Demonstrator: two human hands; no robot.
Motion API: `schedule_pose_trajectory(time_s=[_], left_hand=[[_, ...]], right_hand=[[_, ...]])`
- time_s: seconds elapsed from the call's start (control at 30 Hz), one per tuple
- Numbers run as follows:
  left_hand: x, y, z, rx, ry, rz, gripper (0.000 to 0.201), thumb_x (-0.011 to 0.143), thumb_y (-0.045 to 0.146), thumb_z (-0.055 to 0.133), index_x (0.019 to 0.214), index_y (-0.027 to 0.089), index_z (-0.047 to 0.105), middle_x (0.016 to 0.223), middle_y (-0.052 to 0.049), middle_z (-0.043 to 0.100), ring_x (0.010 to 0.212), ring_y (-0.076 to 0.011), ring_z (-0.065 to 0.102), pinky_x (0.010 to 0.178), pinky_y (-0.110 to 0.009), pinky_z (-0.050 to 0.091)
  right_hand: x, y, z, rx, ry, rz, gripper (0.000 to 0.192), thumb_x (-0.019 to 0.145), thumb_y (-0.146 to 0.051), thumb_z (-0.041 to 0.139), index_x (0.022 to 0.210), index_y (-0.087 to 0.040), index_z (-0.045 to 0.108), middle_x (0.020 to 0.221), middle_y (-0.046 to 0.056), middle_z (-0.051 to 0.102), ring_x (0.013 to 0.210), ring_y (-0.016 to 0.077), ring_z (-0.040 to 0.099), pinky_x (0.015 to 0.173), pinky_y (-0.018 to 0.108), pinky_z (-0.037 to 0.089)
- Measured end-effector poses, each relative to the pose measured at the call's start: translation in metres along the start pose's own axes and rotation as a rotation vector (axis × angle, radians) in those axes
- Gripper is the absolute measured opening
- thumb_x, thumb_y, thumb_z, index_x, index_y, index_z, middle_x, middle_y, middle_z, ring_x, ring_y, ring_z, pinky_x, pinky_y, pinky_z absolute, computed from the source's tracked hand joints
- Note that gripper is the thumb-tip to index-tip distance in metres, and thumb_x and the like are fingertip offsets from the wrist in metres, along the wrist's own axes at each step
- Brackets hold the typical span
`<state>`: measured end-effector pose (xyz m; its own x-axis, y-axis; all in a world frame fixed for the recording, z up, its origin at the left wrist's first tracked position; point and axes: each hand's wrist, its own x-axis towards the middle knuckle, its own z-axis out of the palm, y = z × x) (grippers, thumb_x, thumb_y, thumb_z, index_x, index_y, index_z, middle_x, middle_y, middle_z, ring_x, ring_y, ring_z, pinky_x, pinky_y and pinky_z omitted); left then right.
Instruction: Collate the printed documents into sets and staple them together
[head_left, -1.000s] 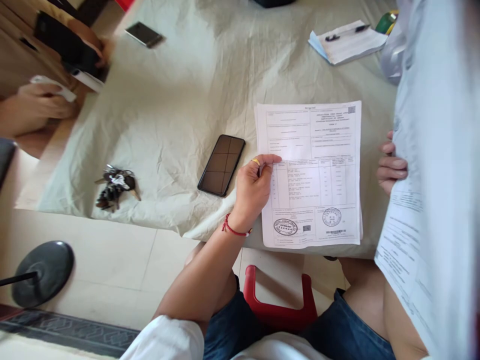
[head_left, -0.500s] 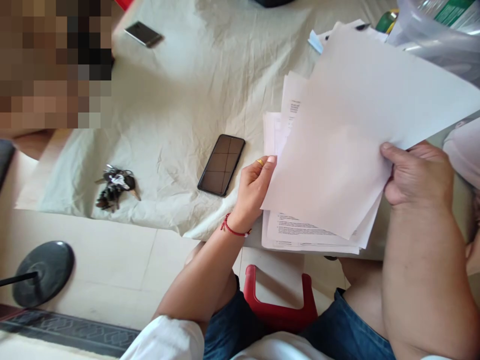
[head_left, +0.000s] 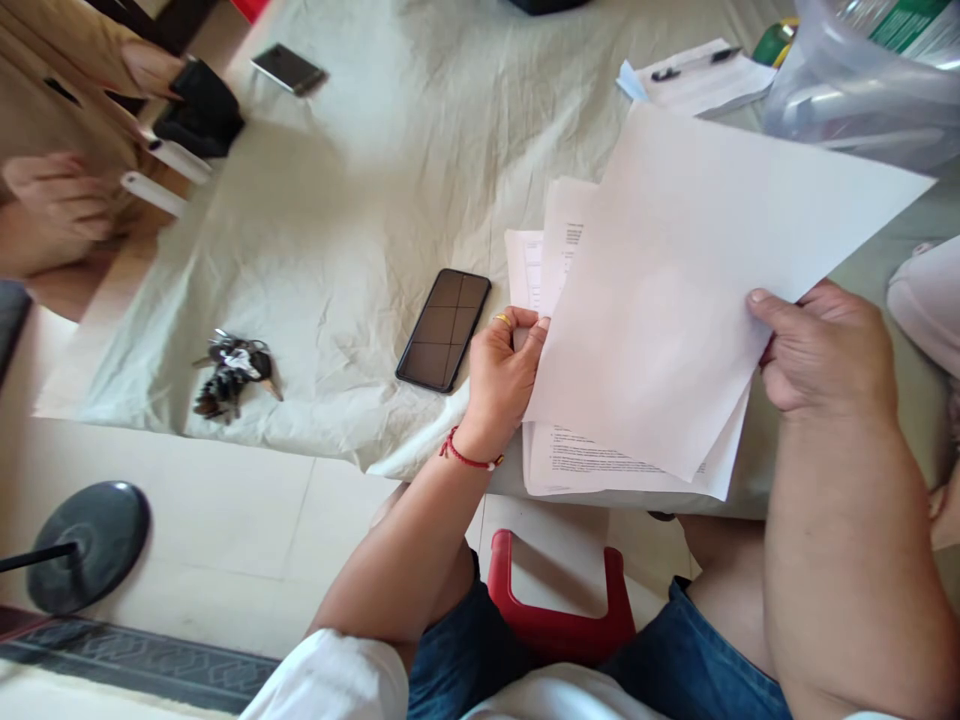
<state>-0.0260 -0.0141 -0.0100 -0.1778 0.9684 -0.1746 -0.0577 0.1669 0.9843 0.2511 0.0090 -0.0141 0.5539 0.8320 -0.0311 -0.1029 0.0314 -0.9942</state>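
now the right hand [head_left: 821, 350] pinches the right edge of a blank-backed sheet of paper [head_left: 697, 290], thumb on top and fingers closed under it, holding the sheet tilted above a stack of printed papers [head_left: 592, 462] that lies at the near edge of the table. the left hand [head_left: 506, 375] is closed on the left edge of that stack, fingertips curled around it, with a red bracelet [head_left: 469, 458] at the wrist. just beside the left hand lies a black smartphone [head_left: 442, 328], face up and not touching the papers. farther left, near the cloth's front edge, sits a bunch of keys [head_left: 229, 372], with open wrinkled tablecloth [head_left: 375, 170] between and behind them. at the far right a clear plastic bag [head_left: 855, 80] overlaps the raised sheet's upper corner, and a clipboard with a pen [head_left: 694, 72] lies beyond. another person's hand [head_left: 52, 195] is at the far left corner.
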Motion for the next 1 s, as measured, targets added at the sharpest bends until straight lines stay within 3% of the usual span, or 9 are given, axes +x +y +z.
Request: schedule_pose_trajectory(time_s=[0.17,0.33,0.47,0.6,0.7,0.87,1.0], left_hand=[[0.001,0.0,-0.001,-0.013,0.006,-0.02,0.032,0.092,0.039,0.09,0.083,0.022,0.064,0.07,0.004,0.06,0.057,-0.0094,0.049,0.054,-0.024,0.041],[0.001,0.001,-0.001,-0.084,-0.021,-0.024,0.04,0.092,0.047,0.09,0.084,0.023,0.06,0.067,0.006,0.052,0.057,-0.009,0.044,0.054,-0.024,0.04],[-0.001,0.003,0.0,-0.136,-0.048,0.009,0.037,0.1,0.046,0.083,0.086,0.023,0.058,0.072,0.005,0.049,0.061,-0.0096,0.042,0.059,-0.024,0.041],[0.0,0.0,0.0,-0.111,-0.043,0.05,0.033,0.104,0.042,0.077,0.084,0.023,0.058,0.076,0.003,0.047,0.067,-0.0117,0.042,0.066,-0.025,0.043],[0.004,-0.005,-0.002,-0.113,-0.042,0.074,0.033,0.105,0.037,0.076,0.082,0.023,0.056,0.078,0.003,0.046,0.069,-0.012,0.043,0.069,-0.026,0.042],[0.006,-0.008,-0.004,-0.086,-0.04,0.01,0.031,0.105,0.033,0.074,0.084,0.022,0.055,0.076,0.003,0.046,0.066,-0.0114,0.041,0.063,-0.026,0.037],[0.004,-0.003,-0.003,-0.049,-0.051,-0.099,0.023,0.106,0.027,0.07,0.09,0.023,0.054,0.076,0.003,0.049,0.066,-0.0122,0.043,0.061,-0.026,0.036]], right_hand=[[0.0,0.001,-0.001,-0.037,-0.021,0.001,0.032,0.058,-0.018,0.087,0.089,-0.019,0.084,0.099,0.005,0.087,0.09,0.0258,0.083,0.1,0.05,0.07],[-0.001,-0.001,0.0,-0.078,-0.021,0.003,0.026,0.058,-0.018,0.085,0.083,-0.02,0.082,0.096,0.005,0.086,0.089,0.0264,0.082,0.08,0.041,0.071],[-0.002,-0.002,-0.001,-0.086,-0.041,-0.008,0.032,0.058,-0.018,0.085,0.089,-0.022,0.088,0.1,0.003,0.088,0.087,0.0234,0.081,0.072,0.034,0.067],[0.0,-0.001,-0.006,-0.13,0.0,-0.017,0.03,0.057,-0.018,0.086,0.086,-0.022,0.089,0.096,0.003,0.087,0.08,0.0193,0.078,0.053,0.023,0.053],[0.005,0.0,-0.01,-0.144,0.054,-0.065,0.027,0.056,-0.017,0.086,0.083,-0.021,0.087,0.095,0.004,0.086,0.081,0.0208,0.077,0.059,0.027,0.059],[0.013,0.003,-0.017,-0.118,0.111,-0.153,0.028,0.05,-0.025,0.095,0.075,-0.02,0.084,0.097,0.005,0.086,0.092,0.0231,0.078,0.092,0.041,0.069],[0.013,0.004,-0.019,-0.169,0.115,-0.149,0.032,0.05,-0.031,0.098,0.075,-0.018,0.083,0.094,0.004,0.084,0.088,0.0227,0.078,0.091,0.043,0.071]])
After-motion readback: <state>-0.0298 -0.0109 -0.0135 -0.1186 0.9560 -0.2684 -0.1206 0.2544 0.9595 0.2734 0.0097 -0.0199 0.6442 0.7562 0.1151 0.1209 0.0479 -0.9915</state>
